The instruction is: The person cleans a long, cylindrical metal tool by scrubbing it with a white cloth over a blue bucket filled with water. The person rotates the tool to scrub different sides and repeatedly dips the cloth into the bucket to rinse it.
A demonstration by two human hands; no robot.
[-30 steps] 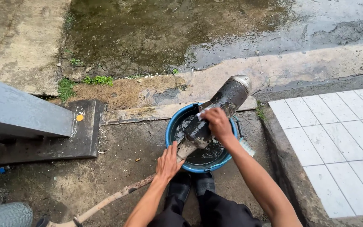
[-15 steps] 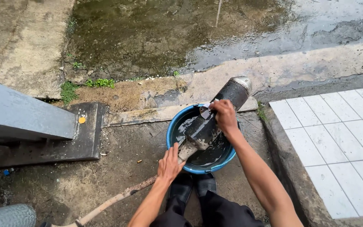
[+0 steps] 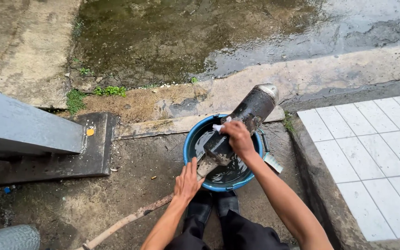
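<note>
We count one round blue plastic basin (image 3: 188,153) holding dark water, and one long blackened metal cylinder with a silver cap (image 3: 251,111) leaning across it. We see two bare hands, the left hand (image 3: 187,181) and the right hand (image 3: 238,138), one small white cloth (image 3: 218,127), one long muddy hose (image 3: 126,223), two black boots (image 3: 214,203) and one grey metal post (image 3: 24,127).

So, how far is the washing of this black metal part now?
Done: the basin holds dark water, and the black muffler is wet.
In hand: the left hand steadies its narrow lower end, while the right hand rubs the body with a white pad.
Left: the upper end looks grimy; no rinse shows yet.
</note>
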